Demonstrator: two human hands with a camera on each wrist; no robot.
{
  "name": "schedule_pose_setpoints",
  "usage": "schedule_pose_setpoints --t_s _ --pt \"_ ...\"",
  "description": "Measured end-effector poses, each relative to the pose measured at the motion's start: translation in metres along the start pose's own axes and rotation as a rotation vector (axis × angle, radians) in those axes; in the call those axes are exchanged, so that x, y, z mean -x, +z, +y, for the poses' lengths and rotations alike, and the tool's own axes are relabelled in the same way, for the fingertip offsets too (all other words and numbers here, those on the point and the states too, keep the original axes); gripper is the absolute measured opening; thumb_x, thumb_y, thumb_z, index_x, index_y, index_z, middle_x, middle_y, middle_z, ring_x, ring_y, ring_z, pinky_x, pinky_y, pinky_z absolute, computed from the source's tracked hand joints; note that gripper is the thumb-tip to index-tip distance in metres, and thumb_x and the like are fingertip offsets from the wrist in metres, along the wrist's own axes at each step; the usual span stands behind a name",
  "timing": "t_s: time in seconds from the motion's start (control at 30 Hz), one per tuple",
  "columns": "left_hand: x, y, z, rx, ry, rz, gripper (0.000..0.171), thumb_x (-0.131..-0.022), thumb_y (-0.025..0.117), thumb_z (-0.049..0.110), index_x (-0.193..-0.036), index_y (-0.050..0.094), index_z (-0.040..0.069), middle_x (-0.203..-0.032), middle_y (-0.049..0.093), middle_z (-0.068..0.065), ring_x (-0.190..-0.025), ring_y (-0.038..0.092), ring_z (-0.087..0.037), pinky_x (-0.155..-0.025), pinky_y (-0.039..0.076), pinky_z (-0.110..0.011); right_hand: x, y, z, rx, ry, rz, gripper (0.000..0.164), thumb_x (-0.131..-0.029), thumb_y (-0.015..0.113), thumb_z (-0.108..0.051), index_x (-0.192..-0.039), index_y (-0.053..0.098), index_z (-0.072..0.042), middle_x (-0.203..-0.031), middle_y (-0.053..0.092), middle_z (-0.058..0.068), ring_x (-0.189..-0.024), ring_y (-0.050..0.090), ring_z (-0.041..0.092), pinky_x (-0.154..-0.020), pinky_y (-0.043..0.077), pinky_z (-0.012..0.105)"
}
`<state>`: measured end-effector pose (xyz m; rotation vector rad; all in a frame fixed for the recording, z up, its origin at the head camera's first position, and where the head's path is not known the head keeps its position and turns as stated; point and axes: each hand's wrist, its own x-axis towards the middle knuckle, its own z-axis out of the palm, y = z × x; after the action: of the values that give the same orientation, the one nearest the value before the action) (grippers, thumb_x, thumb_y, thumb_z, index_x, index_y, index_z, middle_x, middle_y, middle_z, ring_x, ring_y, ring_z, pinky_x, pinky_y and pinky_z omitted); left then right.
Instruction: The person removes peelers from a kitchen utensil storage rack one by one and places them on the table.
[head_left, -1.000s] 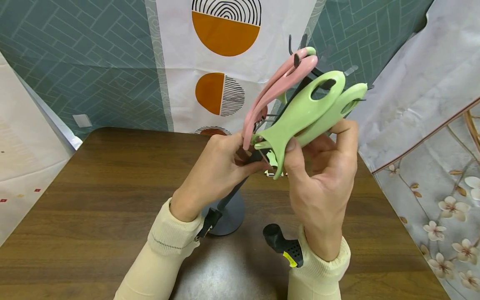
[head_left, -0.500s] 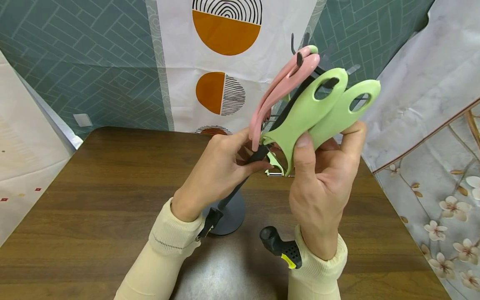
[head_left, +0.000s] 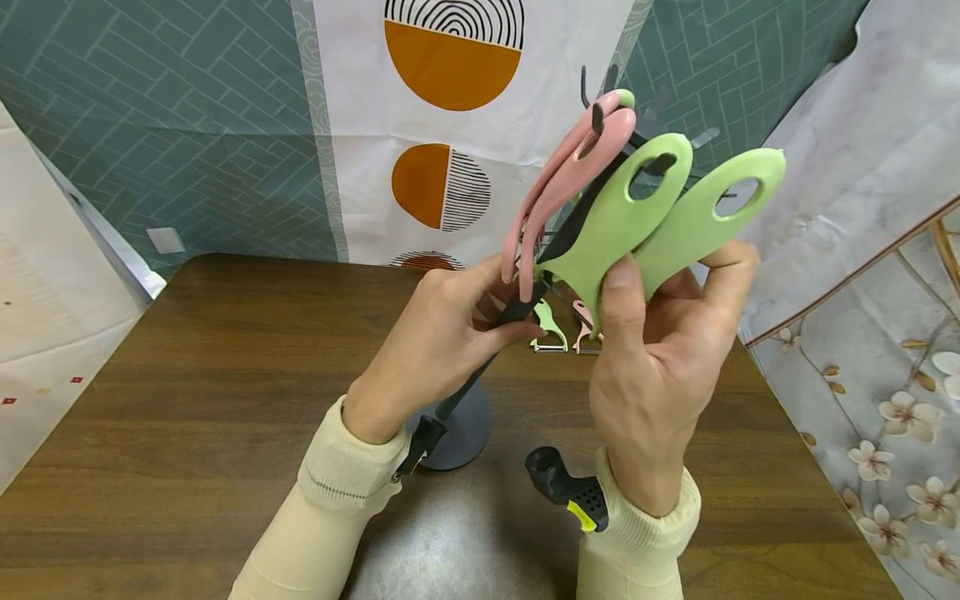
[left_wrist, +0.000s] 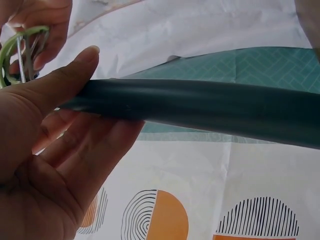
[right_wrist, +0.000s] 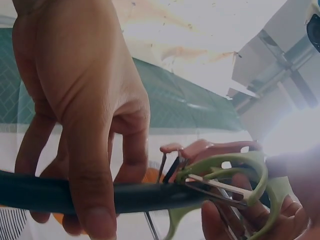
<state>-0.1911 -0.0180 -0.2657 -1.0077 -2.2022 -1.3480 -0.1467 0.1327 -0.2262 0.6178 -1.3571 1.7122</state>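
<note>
My left hand (head_left: 435, 333) grips the dark pole (head_left: 517, 310) of a tilted hook stand, thumb on one side and fingers on the other in the left wrist view. With my right hand (head_left: 660, 358) I hold a green Y-shaped vegetable peeler (head_left: 705, 221) by its handle, thumb in front; a hook tip shows at the edge of its hole. In front of it, partly overlapping, a second green peeler (head_left: 630, 225) hangs on a hook. Pink peelers (head_left: 577, 171) hang to its left. The right wrist view shows green peeler heads (right_wrist: 267, 172) at my right fingers.
On the brown wooden table (head_left: 225, 417) behind the pole lie a green peeler (head_left: 550, 327) and a pink peeler (head_left: 583, 321). The stand's round dark base (head_left: 457, 437) is below my left hand. A patterned cloth (head_left: 442, 183) hangs at the back, and a floral cloth (head_left: 885, 442) at the right.
My right hand has moved right with the rear green peeler, fanning its handle away from the front green one. The pink peeler on the table has come into sight. My left hand keeps its grip.
</note>
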Motion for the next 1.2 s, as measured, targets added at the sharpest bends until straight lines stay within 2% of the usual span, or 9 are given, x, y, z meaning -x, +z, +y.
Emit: schedule_pose_setpoints --t_s 0.23,0.37,0.47,0.63,0.8,0.9,1.03,1.13,1.2 --pt "0.0 0.0 0.0 0.013 -0.008 -0.007 0.031 -0.084 0.084 0.011 -0.108 0.065 0.007 -0.091 0.077 -0.002 -0.078 0.073 -0.005 -0.071 0.058 -0.018 -0.004 -0.003 -0.001 0.033 -0.003 0.033 0.036 -0.088 0.069 -0.005 -0.116 0.047 0.004 -0.103 0.065 0.03 -0.091 0.07 0.033 -0.074 0.058 0.03" --pt "0.0 0.0 0.001 0.014 -0.017 -0.007 0.032 -0.084 0.084 0.011 -0.109 0.065 0.007 -0.092 0.076 -0.001 -0.079 0.074 -0.005 -0.072 0.058 -0.017 -0.007 -0.005 0.002 0.059 -0.016 0.06 0.034 -0.086 0.071 -0.004 -0.112 0.051 0.004 -0.087 0.065 0.022 -0.071 0.064 0.026 -0.064 0.053 0.027" --pt "0.0 0.0 0.001 0.012 -0.025 -0.008 0.033 -0.084 0.084 0.011 -0.11 0.065 0.007 -0.092 0.076 0.0 -0.079 0.074 -0.005 -0.073 0.058 -0.018 -0.009 -0.006 0.006 0.066 -0.039 0.068 0.03 -0.088 0.072 -0.004 -0.109 0.053 0.004 -0.078 0.063 0.018 -0.063 0.057 0.023 -0.062 0.05 0.028" --pt "0.0 0.0 -0.001 0.022 -0.021 -0.005 0.035 -0.083 0.085 0.01 -0.111 0.065 0.007 -0.092 0.076 -0.003 -0.08 0.074 -0.006 -0.074 0.059 -0.019 -0.011 -0.008 0.015 0.07 -0.076 0.045 0.029 -0.094 0.072 -0.01 -0.11 0.054 0.005 -0.08 0.063 0.015 -0.066 0.055 0.022 -0.066 0.048 0.029" --pt "-0.001 0.001 -0.003 0.028 -0.019 -0.004 0.036 -0.083 0.085 0.01 -0.112 0.065 0.006 -0.092 0.076 -0.003 -0.08 0.074 -0.006 -0.074 0.059 -0.019 -0.012 -0.009 0.02 0.07 -0.083 0.007 0.036 -0.096 0.072 -0.019 -0.115 0.051 0.003 -0.085 0.064 0.012 -0.065 0.052 0.022 -0.064 0.045 0.029" --pt "-0.001 0.0 -0.002 0.022 -0.017 -0.001 0.037 -0.082 0.086 0.01 -0.111 0.064 0.007 -0.09 0.076 -0.001 -0.08 0.074 -0.005 -0.074 0.059 -0.019 -0.012 -0.009 0.022 0.065 -0.085 -0.008 0.037 -0.096 0.07 -0.018 -0.118 0.048 0.003 -0.085 0.064 0.013 -0.063 0.051 0.021 -0.062 0.044 0.028" --pt "-0.001 0.0 -0.001 0.012 -0.012 0.002 0.036 -0.081 0.086 0.011 -0.109 0.064 0.008 -0.089 0.075 0.0 -0.079 0.073 -0.004 -0.073 0.058 -0.019 -0.013 -0.009 0.021 0.053 -0.094 0.006 0.04 -0.091 0.067 -0.01 -0.12 0.044 0.004 -0.092 0.067 0.021 -0.072 0.061 0.024 -0.065 0.051 0.027" --pt "-0.001 0.0 -0.002 0.009 -0.012 -0.001 0.036 -0.081 0.086 0.011 -0.109 0.063 0.008 -0.09 0.075 0.0 -0.079 0.073 -0.004 -0.073 0.058 -0.019 -0.013 -0.01 0.021 0.041 -0.111 0.037 0.045 -0.085 0.066 -0.006 -0.121 0.041 0.006 -0.095 0.066 0.027 -0.083 0.066 0.03 -0.072 0.056 0.031" --pt "-0.001 0.0 -0.002 0.006 -0.014 -0.002 0.036 -0.081 0.087 0.012 -0.109 0.063 0.007 -0.09 0.075 -0.001 -0.079 0.074 -0.005 -0.073 0.058 -0.019 -0.014 -0.011 0.022 0.048 -0.132 0.063 0.047 -0.082 0.067 -0.005 -0.12 0.042 0.007 -0.093 0.064 0.026 -0.082 0.066 0.031 -0.072 0.057 0.032"
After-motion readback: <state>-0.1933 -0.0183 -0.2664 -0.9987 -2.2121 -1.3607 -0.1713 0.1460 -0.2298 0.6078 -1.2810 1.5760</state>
